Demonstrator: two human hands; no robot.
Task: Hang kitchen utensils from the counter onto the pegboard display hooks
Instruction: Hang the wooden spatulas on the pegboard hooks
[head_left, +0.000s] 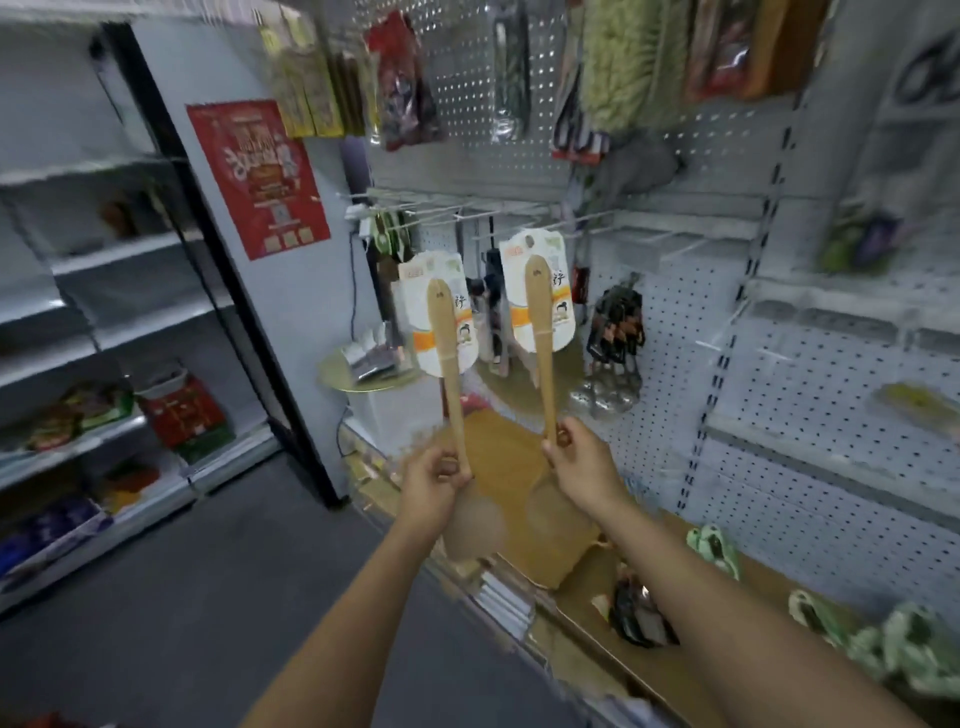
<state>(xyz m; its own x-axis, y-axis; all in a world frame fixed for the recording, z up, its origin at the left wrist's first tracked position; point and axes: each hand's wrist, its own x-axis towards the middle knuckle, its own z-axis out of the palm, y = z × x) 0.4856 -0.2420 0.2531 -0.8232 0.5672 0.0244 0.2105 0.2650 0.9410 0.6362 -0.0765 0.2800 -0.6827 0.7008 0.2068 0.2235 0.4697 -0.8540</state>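
Left hand (434, 480): fingers clenched around the lower handle of a wooden spatula (451, 364), held upright, card label at the top end, blade hanging blurred below the fist.
Right hand (574, 457): fingers wrapped around the handle of a second wooden spatula (540, 338), also upright, raised a little higher than the first, blade down beside the wrist.
Spatulas: side by side, apart, both lifted above the counter (519, 478) and in front of the pegboard (779, 395), neither on a hook.
Labels: white and orange cards (545, 291) tied behind each handle top, print too blurred to read.
Pegboard: white, perforated, with wire hooks (415, 208) jutting out above the spatulas; metal ladles (608, 389) hanging just right of them.
Counter: brown top, green-and-white packets (904, 644) lying along its right end.
Background: red poster (260, 176) on a grey panel at left, stocked shelves (93, 415) beyond it.
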